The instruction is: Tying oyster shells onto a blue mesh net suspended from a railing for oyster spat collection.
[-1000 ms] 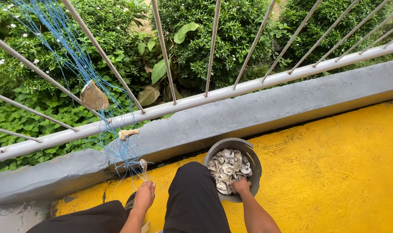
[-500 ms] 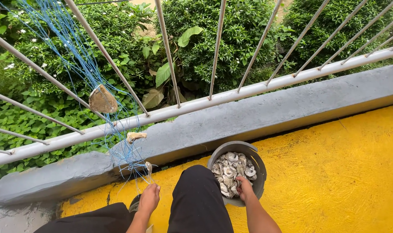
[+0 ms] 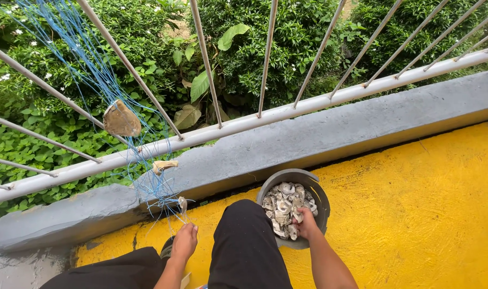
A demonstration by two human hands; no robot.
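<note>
Right hand point(image 3: 307, 223) is curled into the grey bucket point(image 3: 314, 184), fingers closed among the pale shells point(image 3: 282, 206); whether the grip has one shell clamped or merely rests on the heap cannot be told, since the fingertips are buried. Compared with a second ago, this hand has gone deeper into the pile and sits nearer the bucket's right wall.

Left hand point(image 3: 185, 241) is raised beside the left knee, fingers together around the lower end of the blue strings point(image 3: 158, 184). A small shell point(image 3: 183, 205) hangs on the strings just above the fingertips, probably pinched or touched by them, though the contact is too small to confirm. This hand has held its station across the interval while the other hand worked in the bucket.

Higher on the same strings, a second shell point(image 3: 164, 165) lies against the lower rail point(image 3: 286, 113), and a large brownish shell point(image 3: 121, 119) hangs between the slanted bars point(image 3: 131, 69). The strings fan upward to the top left of the railing.

Bucket position: on the yellow floor point(image 3: 415, 214), touching the base of the grey concrete kerb point(image 3: 335, 136), just right of the black-trousered knee point(image 3: 246, 235). Green foliage point(image 3: 286, 37) fills the ground beyond the railing.
</note>
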